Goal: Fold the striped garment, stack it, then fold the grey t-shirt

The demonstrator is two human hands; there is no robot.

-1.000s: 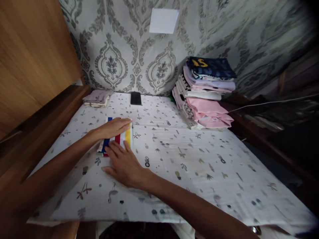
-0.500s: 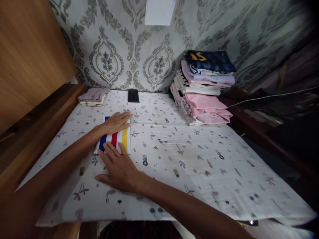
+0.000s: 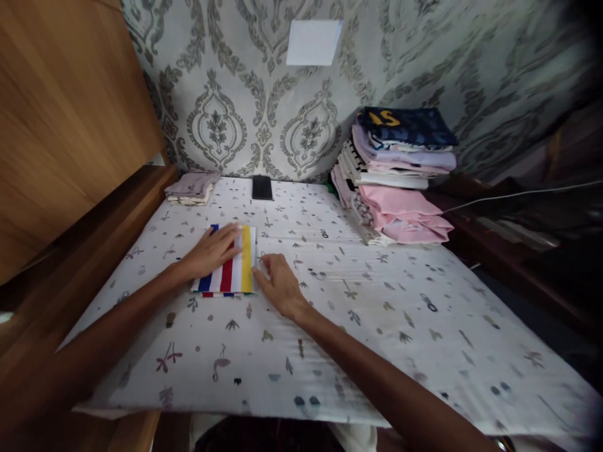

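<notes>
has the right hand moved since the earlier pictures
Yes, to the right: judged against the flat black object, the right hand was mostly left of it and is now slightly right of it.

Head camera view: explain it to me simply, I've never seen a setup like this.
There is no robot here, just a person's two bare hands. One camera, worn on the head, looks forward and down. A white patterned sheet covers the surface. On it lies a folded striped cloth. The left hand rests on top; the right hand is at the right edge, though whether it touches is unclear. Neither hand visibly grips anything. Farther back are a small folded pile, a flat black object and, at right, a tall stack of folded clothes.
</notes>
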